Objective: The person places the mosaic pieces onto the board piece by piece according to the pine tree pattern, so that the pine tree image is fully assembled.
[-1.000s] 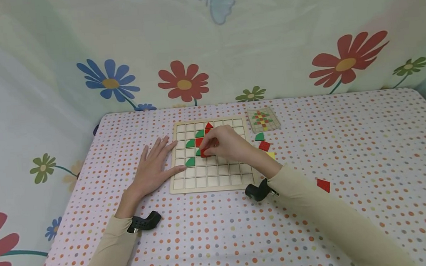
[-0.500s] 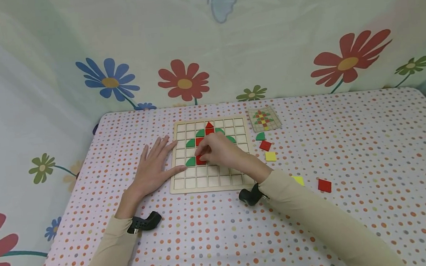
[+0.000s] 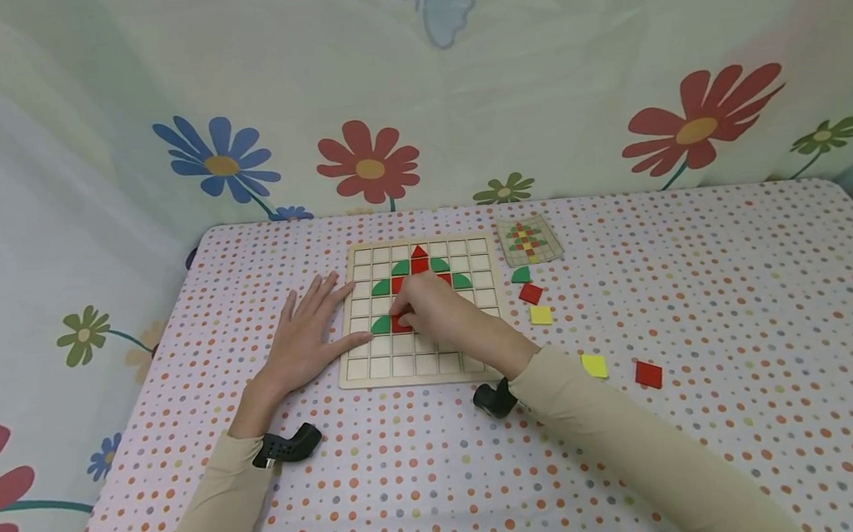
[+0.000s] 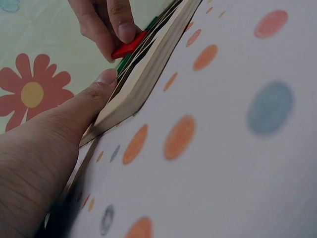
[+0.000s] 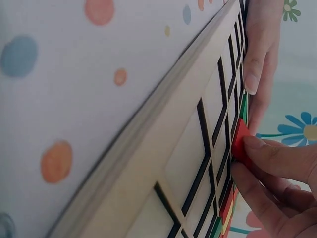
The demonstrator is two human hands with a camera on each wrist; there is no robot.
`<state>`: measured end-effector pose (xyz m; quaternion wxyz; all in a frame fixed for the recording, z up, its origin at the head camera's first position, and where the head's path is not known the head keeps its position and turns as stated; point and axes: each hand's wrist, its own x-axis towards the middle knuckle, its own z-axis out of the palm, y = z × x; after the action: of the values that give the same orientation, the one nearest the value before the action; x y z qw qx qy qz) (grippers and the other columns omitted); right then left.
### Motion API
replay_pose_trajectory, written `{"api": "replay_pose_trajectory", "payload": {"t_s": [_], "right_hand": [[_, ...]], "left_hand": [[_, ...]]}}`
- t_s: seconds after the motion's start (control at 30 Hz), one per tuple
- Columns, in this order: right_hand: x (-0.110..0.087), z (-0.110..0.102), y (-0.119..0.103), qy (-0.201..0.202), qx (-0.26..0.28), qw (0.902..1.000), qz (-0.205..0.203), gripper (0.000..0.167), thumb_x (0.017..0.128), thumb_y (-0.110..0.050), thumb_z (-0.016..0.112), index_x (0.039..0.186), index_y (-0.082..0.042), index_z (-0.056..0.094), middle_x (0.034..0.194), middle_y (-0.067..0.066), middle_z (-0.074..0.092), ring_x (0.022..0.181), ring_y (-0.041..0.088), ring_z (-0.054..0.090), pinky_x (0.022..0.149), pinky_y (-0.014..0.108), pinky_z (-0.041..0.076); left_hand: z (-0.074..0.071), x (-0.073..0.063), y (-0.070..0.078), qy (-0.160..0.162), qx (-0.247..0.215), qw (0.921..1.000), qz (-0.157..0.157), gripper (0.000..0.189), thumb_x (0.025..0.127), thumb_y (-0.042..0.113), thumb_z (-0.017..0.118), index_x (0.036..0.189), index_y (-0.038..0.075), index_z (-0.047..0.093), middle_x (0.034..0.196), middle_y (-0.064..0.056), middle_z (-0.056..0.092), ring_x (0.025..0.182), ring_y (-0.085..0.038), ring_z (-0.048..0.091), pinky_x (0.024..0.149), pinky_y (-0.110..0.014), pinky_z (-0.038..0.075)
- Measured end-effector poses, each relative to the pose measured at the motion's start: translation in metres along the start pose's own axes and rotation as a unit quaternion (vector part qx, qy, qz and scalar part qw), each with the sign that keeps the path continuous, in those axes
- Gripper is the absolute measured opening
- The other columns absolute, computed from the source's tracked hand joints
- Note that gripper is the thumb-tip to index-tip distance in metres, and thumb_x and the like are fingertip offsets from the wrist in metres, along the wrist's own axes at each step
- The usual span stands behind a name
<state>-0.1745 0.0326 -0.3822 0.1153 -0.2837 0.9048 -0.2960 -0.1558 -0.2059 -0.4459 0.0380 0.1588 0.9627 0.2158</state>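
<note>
Red square piece (image 3: 401, 324) | right hand (image 3: 441, 311) pinches | on wooden grid board (image 3: 374, 369)

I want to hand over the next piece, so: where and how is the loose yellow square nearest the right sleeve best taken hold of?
The yellow square lies flat on the tablecloth, apart from other pieces. Probably best pinched across two opposite edges, coming from above; it is thin, so a fingertip may need to tip one edge up first.

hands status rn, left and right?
Left hand: open, flat on the tablecloth, fingertips against the wooden grid board.
Right hand: pinches a red square tile at the board.
</note>
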Motion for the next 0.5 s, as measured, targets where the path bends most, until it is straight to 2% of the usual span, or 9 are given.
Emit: {"api": "replay_pose_trajectory", "payload": {"t_s": [0.2, 0.5], "right_hand": [[-0.0011, 0.0005, -0.0056, -0.004, -0.043, 0.999, 0.013, 0.02, 0.094, 0.006, 0.073, 0.112, 0.002, 0.081, 0.111, 0.012, 0.078, 0.112, 0.025, 0.071, 0.093, 0.032, 0.06], [-0.0009, 0.0028, -0.0046, 0.001, -0.071, 0.9975, -0.005, 0.015, 0.095, 0.006, 0.072, 0.103, 0.0, 0.083, 0.107, 0.014, 0.077, 0.104, 0.025, 0.07, 0.089, 0.032, 0.061]], "left_hand": [[-0.0004, 0.001, -0.0001, -0.001, 0.003, 1.0, 0.003, 0.09, 0.095, 0.058, 0.069, 0.166, 0.018, 0.031, 0.175, -0.009, 0.015, 0.162, -0.029, 0.003, 0.129, -0.055, -0.005], [0.0016, 0.0011, -0.0016, -0.001, 0.003, 1.0, 0.001, 0.091, 0.095, 0.058, 0.069, 0.167, 0.018, 0.031, 0.175, -0.009, 0.015, 0.162, -0.029, 0.003, 0.129, -0.055, -0.005]]}}
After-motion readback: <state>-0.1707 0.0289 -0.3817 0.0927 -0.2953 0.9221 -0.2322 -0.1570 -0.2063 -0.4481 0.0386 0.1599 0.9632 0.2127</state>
